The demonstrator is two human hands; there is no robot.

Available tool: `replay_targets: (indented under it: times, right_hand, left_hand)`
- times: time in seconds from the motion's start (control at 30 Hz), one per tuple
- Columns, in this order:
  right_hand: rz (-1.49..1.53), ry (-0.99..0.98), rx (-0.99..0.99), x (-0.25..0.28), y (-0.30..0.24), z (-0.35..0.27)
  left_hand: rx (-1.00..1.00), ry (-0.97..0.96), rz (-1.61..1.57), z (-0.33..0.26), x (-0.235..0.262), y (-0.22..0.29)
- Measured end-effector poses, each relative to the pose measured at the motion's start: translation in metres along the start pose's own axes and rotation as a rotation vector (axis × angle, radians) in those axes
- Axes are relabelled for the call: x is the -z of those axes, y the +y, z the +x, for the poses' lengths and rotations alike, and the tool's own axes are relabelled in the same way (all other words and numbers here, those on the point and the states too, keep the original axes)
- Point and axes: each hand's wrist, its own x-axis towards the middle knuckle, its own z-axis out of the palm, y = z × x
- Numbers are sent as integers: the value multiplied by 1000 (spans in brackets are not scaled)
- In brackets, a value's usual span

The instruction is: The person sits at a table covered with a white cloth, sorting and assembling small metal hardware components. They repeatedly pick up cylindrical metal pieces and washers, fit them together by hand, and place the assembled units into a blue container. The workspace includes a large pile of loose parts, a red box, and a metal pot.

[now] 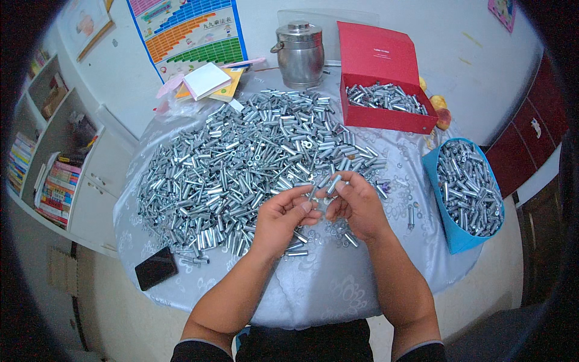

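Observation:
My left hand (282,218) is closed, pinching a thin metal rod (313,192) between thumb and fingertips. Close beside it, my right hand (360,208) grips a short silvery metal sleeve (333,184) by thumb and forefinger. The fingertips of both hands nearly meet, over the front right of a wide heap of metal sleeves (232,175). Rods and washers lie mixed in the heap. Whether the rod and the sleeve touch is too small to tell. A few loose pieces lie below and right of my hands, among them a single sleeve (411,216).
A blue fabric bin (465,244) full of metal parts stands at the right. Behind it, an open red box (389,118) holds more. A steel canister (300,57), books (206,81) and plastic bags are at the back. A black phone (155,269) lies front left on the silvery tablecloth (325,295).

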Motion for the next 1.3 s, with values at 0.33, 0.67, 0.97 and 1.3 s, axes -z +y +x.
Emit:
replay_targets:
  times: [0.33, 0.67, 0.97, 1.3]
  right_hand:
    - [32, 51, 10, 0, -2, 2]
    - [37, 50, 28, -1, 1, 3]
    - [3, 51, 31, 1, 0, 4]
    - [12, 46, 23, -1, 0, 4]
  left_hand:
    - [57, 9, 25, -1, 0, 3]
    - [51, 0, 8, 1, 2, -1]
    - [40, -4, -7, 1, 3, -3]
    - [84, -32, 21, -1, 2, -1]
